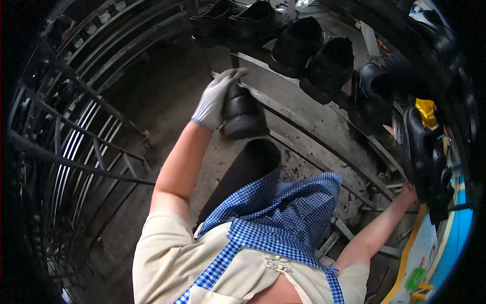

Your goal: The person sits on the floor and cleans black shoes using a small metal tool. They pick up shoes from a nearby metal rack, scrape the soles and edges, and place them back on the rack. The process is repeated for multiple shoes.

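My left hand (215,96), in a white knit glove, is closed round one end of a black shoe (245,116). The shoe hangs above the floor, in front of my knee. Out to the right, my bare right hand (408,193) is at the side of another black shoe (416,137), close against it. Its fingers are mostly hidden there, so whether they grip that shoe does not show. A piece of yellow material (427,112) lies beside this second shoe.
Several black shoes (329,66) stand along a metal rack (283,109) ahead and to the right. Dark metal racks (86,134) fill the left side. A light-blue edged surface (458,223) at the right bears a green-and-yellow object (416,278).
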Available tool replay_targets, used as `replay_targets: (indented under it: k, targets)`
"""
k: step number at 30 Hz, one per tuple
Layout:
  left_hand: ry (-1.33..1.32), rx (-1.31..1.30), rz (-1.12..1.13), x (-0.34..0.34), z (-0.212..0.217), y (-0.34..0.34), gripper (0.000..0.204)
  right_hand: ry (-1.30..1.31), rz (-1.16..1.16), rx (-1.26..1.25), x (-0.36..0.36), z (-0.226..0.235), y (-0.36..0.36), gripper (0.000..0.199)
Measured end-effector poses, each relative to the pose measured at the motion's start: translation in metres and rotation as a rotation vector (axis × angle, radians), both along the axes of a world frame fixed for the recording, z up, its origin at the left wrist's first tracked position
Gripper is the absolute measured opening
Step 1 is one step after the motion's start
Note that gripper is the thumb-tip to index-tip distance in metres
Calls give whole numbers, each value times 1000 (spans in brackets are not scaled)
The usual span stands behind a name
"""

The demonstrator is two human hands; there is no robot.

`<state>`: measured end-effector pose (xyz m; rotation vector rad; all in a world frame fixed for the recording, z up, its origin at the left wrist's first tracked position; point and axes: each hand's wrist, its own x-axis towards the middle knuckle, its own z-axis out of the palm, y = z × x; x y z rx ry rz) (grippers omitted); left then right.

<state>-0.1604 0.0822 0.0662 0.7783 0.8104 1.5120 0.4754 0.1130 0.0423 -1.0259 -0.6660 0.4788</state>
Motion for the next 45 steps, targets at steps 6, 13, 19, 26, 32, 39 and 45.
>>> replay_targets:
  k: [6, 13, 19, 26, 32, 39, 45]
  targets:
    - [459, -4, 648, -111, -17, -193, 35, -133, -26, -93, 15, -4, -11, 43]
    - [1281, -698, 1529, -252, -42, -332, 84, -209, -49, -153, -10, -9, -10, 43]
    - [1481, -1132, 1254, -299, -57, -322, 48, -209, -24, -152, -21, -9, -6, 42]
    - [1460, -1127, 1217, -358, -62, -300, 50, -229, -49, -159, -24, -9, -14, 41]
    - [1447, -1238, 1210, -405, -63, -288, 53, -240, -77, -182, -22, -10, -23, 40]
    - [1473, -1281, 1198, -442, -66, -266, 55, -267, -116, -189, -30, -4, -30, 39]
    - [1435, -1302, 1214, -468, -71, -255, 57, -280, -128, -194, -39, 2, -29, 39]
